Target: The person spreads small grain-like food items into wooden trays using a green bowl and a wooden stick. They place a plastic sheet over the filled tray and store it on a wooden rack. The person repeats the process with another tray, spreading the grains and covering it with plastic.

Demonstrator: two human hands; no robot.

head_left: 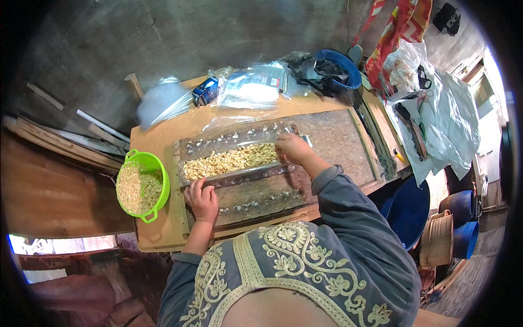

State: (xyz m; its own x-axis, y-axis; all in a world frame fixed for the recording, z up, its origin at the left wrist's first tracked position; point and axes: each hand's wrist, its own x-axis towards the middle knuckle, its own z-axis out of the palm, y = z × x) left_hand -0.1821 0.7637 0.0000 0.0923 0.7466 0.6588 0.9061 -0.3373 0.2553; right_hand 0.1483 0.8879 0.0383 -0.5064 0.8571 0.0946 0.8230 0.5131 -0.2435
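Note:
A long wooden mould [245, 173] lined with clear plastic film lies on a worn wooden board [327, 131]. Pale puffed or chopped pieces [216, 162] fill it, turning greenish towards the right. My left hand [203, 201] rests at the mould's lower left edge, its fingertips touching the rim, holding nothing that shows. My right hand [293, 148] is at the mould's right end with its fingers bent; whether it grips the film or the end piece is hidden. A green plastic colander [165, 190] to the left holds pale and greenish pieces side by side.
Plastic sheets [249, 92], a small blue box [205, 90] and a blue basin [351, 75] with a black bag stand along the back. A knife [410, 131] lies on white sheeting [449, 110] at right. Blue tubs [408, 212] stand below the table's right side.

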